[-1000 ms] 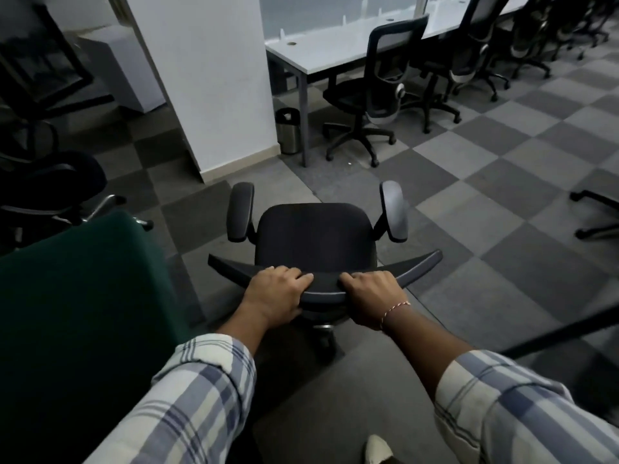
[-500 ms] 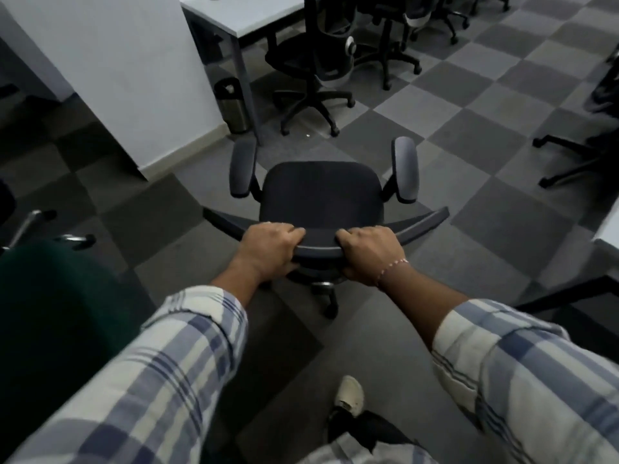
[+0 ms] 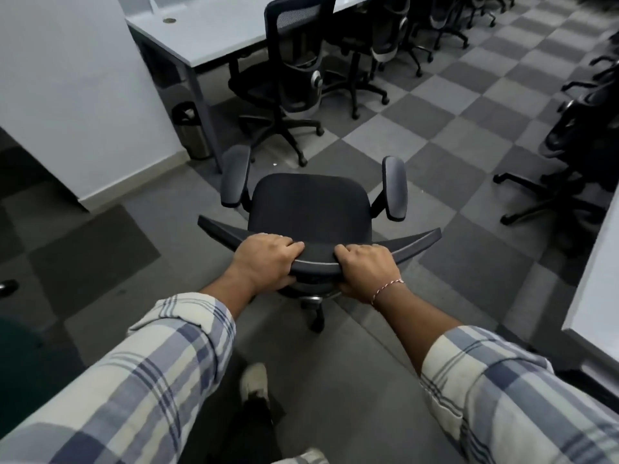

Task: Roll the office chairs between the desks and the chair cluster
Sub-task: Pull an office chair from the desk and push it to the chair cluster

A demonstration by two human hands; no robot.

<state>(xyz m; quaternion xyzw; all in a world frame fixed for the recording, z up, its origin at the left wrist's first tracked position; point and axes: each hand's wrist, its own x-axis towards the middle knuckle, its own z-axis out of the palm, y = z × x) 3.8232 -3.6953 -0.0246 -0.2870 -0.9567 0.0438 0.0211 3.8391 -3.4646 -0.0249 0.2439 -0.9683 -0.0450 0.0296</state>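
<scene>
A black office chair (image 3: pixel 310 209) with two armrests stands on the checkered carpet right in front of me, its seat facing away. My left hand (image 3: pixel 264 259) grips the top edge of its backrest, fingers curled over the rim. My right hand (image 3: pixel 366 272), with a thread bracelet at the wrist, grips the same edge just beside it. A long white desk (image 3: pixel 214 31) runs along the back, with several black chairs (image 3: pixel 288 82) parked at it.
A white wall block (image 3: pixel 67 95) stands at the left, with a small metal bin (image 3: pixel 191 132) at its corner by the desk leg. More chairs (image 3: pixel 576 145) crowd the right side. Another white desk edge (image 3: pixel 599 279) juts in at the right. My shoe (image 3: pixel 254 383) is below.
The chair has rolled forward with both hands on its backrest, closer to the desk and the parked chairs. The green chair back at the left has slipped out of view.
</scene>
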